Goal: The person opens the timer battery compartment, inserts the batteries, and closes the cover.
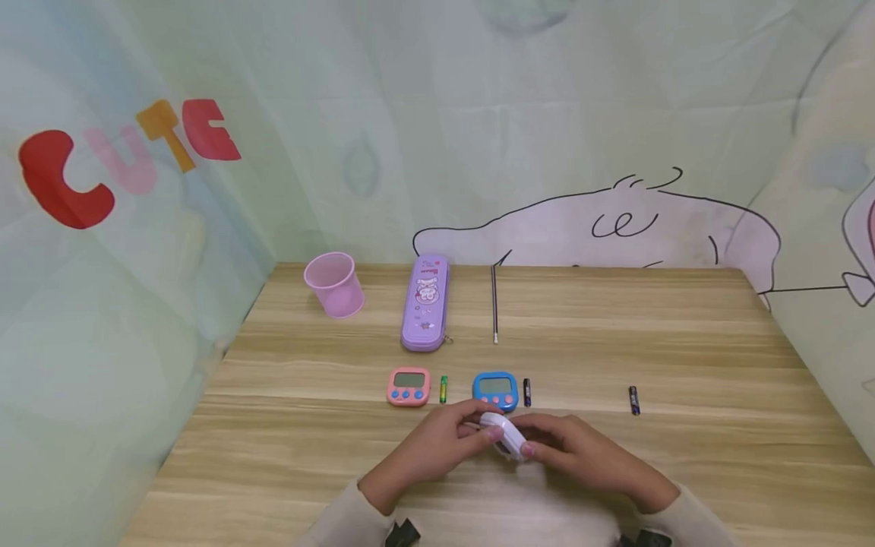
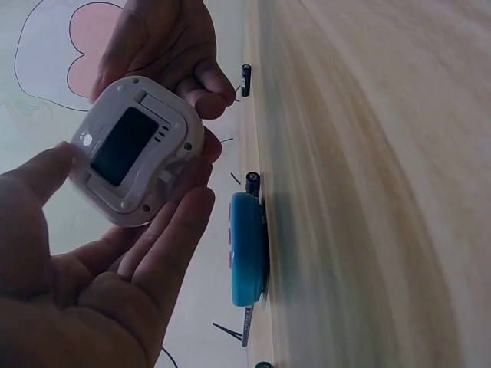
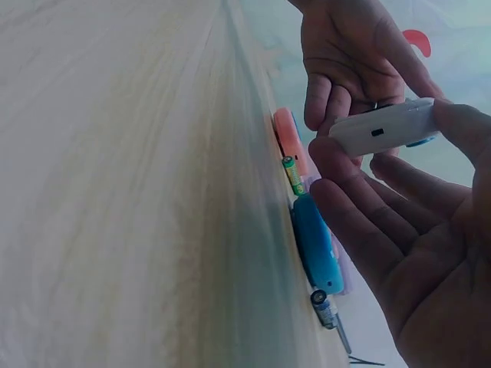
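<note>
— Nearest the camera, what are the hands doing?

— Both are on a white timer, held just above the wooden table. The left hand has its thumb and fingers curled round one edge, the right hand pinches the opposite edge. From the left wrist view the back of the white timer faces up, and the rectangular battery bay looks open and dark — I judge it empty, though the picture does not settle that.

— So how far along is the work?

— Early, I'd say. Three batteries lie loose on the table: a green battery just beside the pink timer, a dark battery just beside the blue timer, and another dark battery off to the right, well apart. None is in a hand.

— Materials?

— The timers are smooth moulded plastic, rounded squares with small screens and buttons. The table is pale wood grain, matt.

— And further back?

— A purple pencil case, long with rounded ends; a translucent pink cup, tilted; a thin dark pen lying straight. Behind them hangs a soft printed backdrop.
</note>
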Demonstrator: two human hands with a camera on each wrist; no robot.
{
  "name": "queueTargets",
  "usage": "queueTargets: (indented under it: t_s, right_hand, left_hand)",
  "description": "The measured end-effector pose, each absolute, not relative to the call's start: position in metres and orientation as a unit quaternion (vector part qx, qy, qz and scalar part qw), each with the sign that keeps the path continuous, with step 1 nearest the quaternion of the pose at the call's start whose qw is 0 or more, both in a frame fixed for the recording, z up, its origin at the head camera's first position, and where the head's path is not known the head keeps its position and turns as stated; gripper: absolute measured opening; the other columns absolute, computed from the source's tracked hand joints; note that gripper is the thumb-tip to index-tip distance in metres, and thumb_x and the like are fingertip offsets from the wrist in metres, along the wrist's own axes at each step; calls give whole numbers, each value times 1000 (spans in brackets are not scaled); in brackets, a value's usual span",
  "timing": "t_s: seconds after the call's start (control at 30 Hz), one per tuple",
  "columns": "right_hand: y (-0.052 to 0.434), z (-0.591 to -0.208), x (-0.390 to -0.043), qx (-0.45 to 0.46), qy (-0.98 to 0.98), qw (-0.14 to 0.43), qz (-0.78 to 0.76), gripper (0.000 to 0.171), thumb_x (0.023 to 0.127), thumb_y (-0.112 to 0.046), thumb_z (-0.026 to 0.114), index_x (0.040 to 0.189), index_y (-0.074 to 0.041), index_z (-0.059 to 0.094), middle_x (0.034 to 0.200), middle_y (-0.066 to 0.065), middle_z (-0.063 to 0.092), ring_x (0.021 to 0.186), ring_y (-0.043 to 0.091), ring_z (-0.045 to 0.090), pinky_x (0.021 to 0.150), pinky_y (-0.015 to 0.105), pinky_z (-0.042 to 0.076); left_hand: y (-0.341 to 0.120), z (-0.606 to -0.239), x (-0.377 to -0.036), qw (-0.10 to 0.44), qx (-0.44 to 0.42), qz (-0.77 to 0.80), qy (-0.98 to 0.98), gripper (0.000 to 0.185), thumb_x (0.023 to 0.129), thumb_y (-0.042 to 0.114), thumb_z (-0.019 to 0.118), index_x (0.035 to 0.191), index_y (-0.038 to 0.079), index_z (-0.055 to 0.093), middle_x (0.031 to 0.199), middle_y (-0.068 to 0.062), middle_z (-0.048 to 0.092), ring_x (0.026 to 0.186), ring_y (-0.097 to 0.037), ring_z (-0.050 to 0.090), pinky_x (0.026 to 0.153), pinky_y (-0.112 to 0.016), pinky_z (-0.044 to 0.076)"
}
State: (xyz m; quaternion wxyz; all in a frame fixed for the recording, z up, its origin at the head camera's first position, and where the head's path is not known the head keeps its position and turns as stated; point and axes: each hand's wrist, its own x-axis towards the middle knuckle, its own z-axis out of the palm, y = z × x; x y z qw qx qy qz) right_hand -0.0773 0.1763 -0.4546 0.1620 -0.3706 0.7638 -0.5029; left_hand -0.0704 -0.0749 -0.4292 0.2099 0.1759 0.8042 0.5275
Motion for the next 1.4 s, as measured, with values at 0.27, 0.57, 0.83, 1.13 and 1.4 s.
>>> queueTargets:
  t_s: [0.27, 0.57, 0.83, 1.13, 1.4]
  right_hand:
    - [179, -456, -77, -335, 734, 213, -551, 38, 99, -17, 57, 135, -6, 54, 123, 11, 64, 107, 17, 64, 92, 29, 53]
    - [182, -466, -82, -326, 688, 251, -598, 39, 97, -8, 59, 135, -2, 52, 119, 13, 65, 107, 21, 64, 87, 34, 56]
    - [185, -473, -82, -306, 661, 279, -626, 39, 97, -6, 58, 133, 4, 51, 117, 15, 67, 107, 21, 64, 86, 38, 56]
    - [188, -479, -83, -250, 648, 303, -653, 38, 99, -7, 56, 133, 8, 49, 113, 17, 68, 100, 28, 67, 84, 41, 57]
    - [188, -487, -83, -243, 622, 316, -674, 36, 98, -5, 55, 130, 10, 49, 108, 21, 69, 93, 31, 69, 83, 44, 56]
  left_hand:
    - [-75, -432, -71, 206, 177, 517, 812, 42, 95, 40, 62, 126, 11, 64, 105, 3, 69, 94, -5, 65, 81, -20, 54]
    - [-77, -438, -74, 209, 196, 504, 815, 41, 96, 41, 61, 125, 13, 66, 103, 8, 69, 94, -4, 64, 83, -22, 54]
    - [-77, -441, -75, 222, 189, 502, 814, 39, 95, 40, 62, 123, 13, 67, 102, 8, 70, 94, -3, 64, 85, -22, 53]
    - [-81, -451, -80, 211, 193, 498, 819, 30, 93, 32, 66, 115, 11, 69, 94, 8, 70, 87, -4, 64, 79, -22, 54]
    - [-85, -459, -84, 234, 206, 506, 805, 27, 94, 28, 65, 113, 9, 70, 91, 7, 70, 84, -6, 64, 76, -23, 54]
